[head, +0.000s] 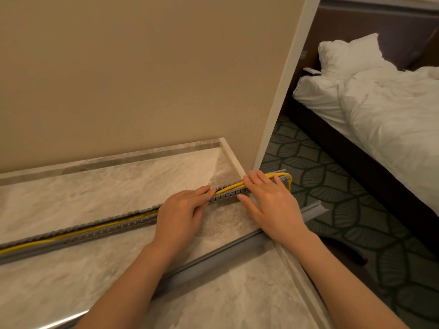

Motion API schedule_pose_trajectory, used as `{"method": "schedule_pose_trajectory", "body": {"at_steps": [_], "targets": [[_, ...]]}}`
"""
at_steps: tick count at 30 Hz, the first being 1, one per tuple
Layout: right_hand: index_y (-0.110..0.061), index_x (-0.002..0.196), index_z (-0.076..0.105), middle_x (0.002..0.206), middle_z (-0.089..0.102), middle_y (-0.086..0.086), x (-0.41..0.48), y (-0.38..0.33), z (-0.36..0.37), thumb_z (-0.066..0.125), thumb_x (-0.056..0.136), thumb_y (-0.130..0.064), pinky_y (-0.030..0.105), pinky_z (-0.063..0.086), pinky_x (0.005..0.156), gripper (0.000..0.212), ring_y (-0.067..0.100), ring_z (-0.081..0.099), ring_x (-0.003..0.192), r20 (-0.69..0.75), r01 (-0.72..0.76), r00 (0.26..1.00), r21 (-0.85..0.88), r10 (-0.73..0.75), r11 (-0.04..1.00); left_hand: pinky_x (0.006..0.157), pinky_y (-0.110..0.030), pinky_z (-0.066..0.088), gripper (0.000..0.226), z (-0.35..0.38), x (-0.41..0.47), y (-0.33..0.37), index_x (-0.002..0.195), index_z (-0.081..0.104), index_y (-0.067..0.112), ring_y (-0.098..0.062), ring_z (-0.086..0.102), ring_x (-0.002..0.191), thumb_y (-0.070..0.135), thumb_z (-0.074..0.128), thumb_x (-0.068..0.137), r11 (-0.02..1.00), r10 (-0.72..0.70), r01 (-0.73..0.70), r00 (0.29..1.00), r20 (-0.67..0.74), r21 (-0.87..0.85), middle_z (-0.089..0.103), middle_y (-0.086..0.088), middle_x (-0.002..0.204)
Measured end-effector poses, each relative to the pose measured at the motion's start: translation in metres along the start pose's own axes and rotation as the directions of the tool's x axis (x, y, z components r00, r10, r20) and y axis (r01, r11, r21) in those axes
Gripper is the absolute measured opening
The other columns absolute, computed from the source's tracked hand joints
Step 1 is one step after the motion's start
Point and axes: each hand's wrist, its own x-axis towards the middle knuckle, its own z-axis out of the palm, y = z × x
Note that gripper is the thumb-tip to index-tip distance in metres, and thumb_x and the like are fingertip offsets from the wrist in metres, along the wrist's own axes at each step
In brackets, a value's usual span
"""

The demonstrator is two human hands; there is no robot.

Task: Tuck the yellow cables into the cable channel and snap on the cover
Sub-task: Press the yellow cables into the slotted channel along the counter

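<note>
Nearest to me are the two bare forearms, reaching in from the bottom edge across the grey cover [213,257], which lies loose on the marble desk [83,193] and juts past its right edge over the patterned carpet [332,174]. Beyond it, closer to the beige wall [118,67], the slotted cable channel [118,227] runs diagonally from the lower left to the desk's far right corner, its top uncovered. On the left stretch I see the yellow cables [71,234] lying down inside the channel. The left hand [183,210] rests on the channel about midway, fingers nearly straight and pointing along it, tips on the cables. The right hand [273,203] lies flat over the channel's far end, fingers straight and spread across the top, thumb against the near wall. Between the two hands the cables rise a little above the slots, and past the right hand they loop round the channel's end. A bed [392,119] with white linen stands off to the right
</note>
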Motion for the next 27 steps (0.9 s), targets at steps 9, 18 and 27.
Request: {"method": "schedule_pose_trajectory", "body": {"at_steps": [9,18,27], "targets": [[-0.019,0.137,0.043,0.147,0.039,0.001,-0.004,-0.001,0.001,0.047,0.09,-0.048,0.025,0.019,0.11,0.055,0.012,0.029,0.138,-0.037,-0.025,0.999,0.066,0.028,0.997,0.074,-0.026,0.049,0.03,-0.002,0.0,-0.001,0.116,0.065,0.03,-0.013,0.065,0.096,0.018,0.062,0.088,0.999,-0.031,0.031,0.999,0.015,-0.008,0.064,0.01,0.12],[-0.012,0.147,0.022,0.154,0.02,0.005,-0.006,0.007,0.005,0.032,0.094,-0.052,0.03,-0.005,0.114,0.066,0.014,0.008,0.144,0.013,-0.096,0.995,0.023,0.096,0.995,0.072,-0.027,0.051,0.031,0.001,0.001,-0.004,0.115,0.065,0.029,-0.014,0.066,0.093,0.017,0.063,0.087,1.0,-0.016,0.016,1.0,0.003,-0.015,0.065,0.008,0.118],[-0.012,0.142,0.033,0.15,0.032,0.006,0.002,0.01,-0.007,0.037,0.094,-0.049,0.035,0.007,0.116,0.061,0.017,0.021,0.141,0.05,-0.09,0.995,0.036,0.088,0.995,0.074,-0.024,0.048,0.031,0.0,0.002,-0.007,0.117,0.064,0.03,-0.012,0.065,0.098,0.018,0.062,0.088,0.999,-0.018,0.018,1.0,0.025,-0.027,0.063,0.01,0.12]]}}
